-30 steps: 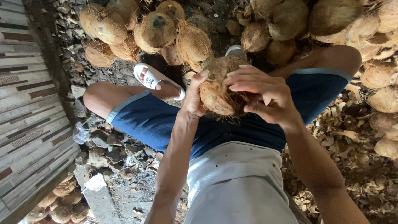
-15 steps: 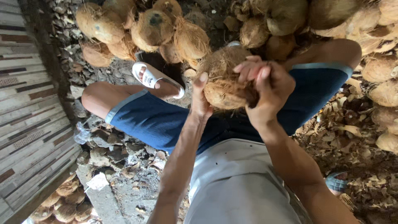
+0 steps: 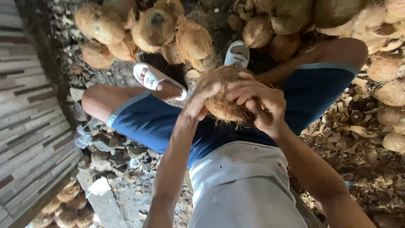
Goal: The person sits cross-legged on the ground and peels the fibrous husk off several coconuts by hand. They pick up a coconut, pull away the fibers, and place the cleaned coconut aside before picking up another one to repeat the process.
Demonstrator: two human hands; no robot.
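Note:
I hold one brown, fibrous coconut (image 3: 223, 107) in front of me, above my lap. My left hand (image 3: 198, 103) grips its left side with the thumb over the top. My right hand (image 3: 257, 103) wraps over its right side, fingers curled across the husk. Loose fibres hang from the underside. I sit with knees apart in blue shorts (image 3: 152, 122) and a grey shirt, white sandals (image 3: 158, 80) on my feet.
A heap of husked coconuts (image 3: 168, 29) lies just beyond my feet and along the right side (image 3: 390, 90). Dry husk scraps (image 3: 358, 143) litter the ground at right. Rubble and stones (image 3: 109, 152) lie at left beside a striped wall (image 3: 29, 126). More coconuts (image 3: 67, 207) sit at lower left.
The coconut and both hands have stayed over my lap. My right hand has shifted over the top of the husk, and the fingers now curl further across it.

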